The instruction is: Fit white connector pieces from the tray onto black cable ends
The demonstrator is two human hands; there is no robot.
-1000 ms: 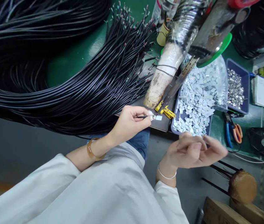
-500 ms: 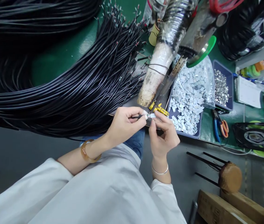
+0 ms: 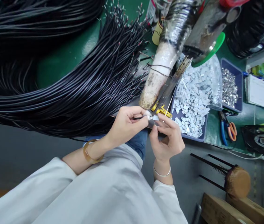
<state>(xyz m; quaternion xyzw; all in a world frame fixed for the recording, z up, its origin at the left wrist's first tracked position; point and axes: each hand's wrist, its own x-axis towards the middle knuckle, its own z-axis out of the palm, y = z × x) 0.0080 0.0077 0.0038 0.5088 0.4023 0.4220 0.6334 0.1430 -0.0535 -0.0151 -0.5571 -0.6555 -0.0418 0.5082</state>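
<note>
Black cable [image 3: 137,118], illegibly printed box [image 3: 224,209]

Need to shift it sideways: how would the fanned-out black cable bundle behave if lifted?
The cable bundle would probably sag, since it bends in long smooth curves. It is likely heavy, given how densely it is massed. Its splayed wire ends might snag on one another.
</note>
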